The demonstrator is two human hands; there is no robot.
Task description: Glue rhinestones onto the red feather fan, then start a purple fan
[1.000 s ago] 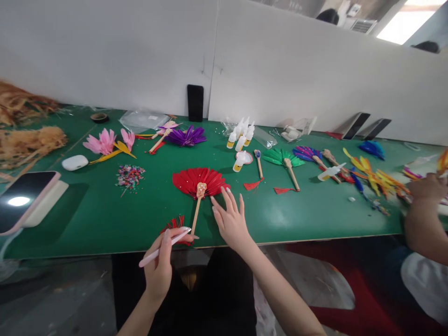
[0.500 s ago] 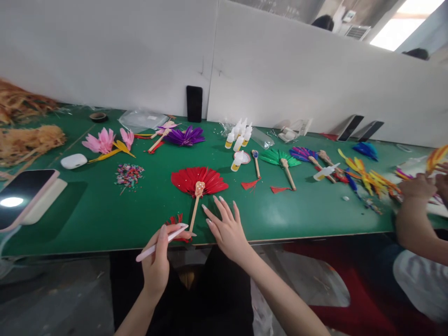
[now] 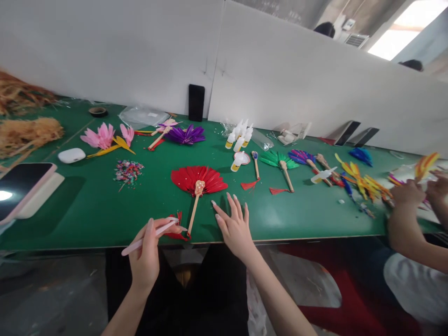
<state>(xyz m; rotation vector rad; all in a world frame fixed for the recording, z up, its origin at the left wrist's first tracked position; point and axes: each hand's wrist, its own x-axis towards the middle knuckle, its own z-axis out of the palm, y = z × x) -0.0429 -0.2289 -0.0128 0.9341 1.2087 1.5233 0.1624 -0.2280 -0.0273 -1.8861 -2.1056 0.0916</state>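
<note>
A red feather fan (image 3: 199, 176) lies on the green table, its wooden handle pointing toward me and small pearl-like beads dotted about its centre. Beside the handle's lower end, my left hand (image 3: 147, 252) is closed around pale pink tweezers (image 3: 150, 238). A red tassel (image 3: 178, 233) lies partly hidden behind that hand. My right hand (image 3: 236, 228) is open and holds nothing. Its fingers are spread at the table surface, to the right of the fan handle and apart from it. Up and left of the fan sits a pile of small coloured beads (image 3: 129, 172).
Glue bottles (image 3: 238, 161) stand beyond the fan. Green (image 3: 280, 158) and purple (image 3: 185, 134) feather fans lie farther back. At left are a phone on a stand (image 3: 28, 186) and a white case (image 3: 72, 155). A co-worker's hands (image 3: 408, 193) handle feathers at far right.
My left hand with the tweezers has drawn back left from the fan's handle. My right hand has shifted slightly right, away from the fan. The fan stays in place.
</note>
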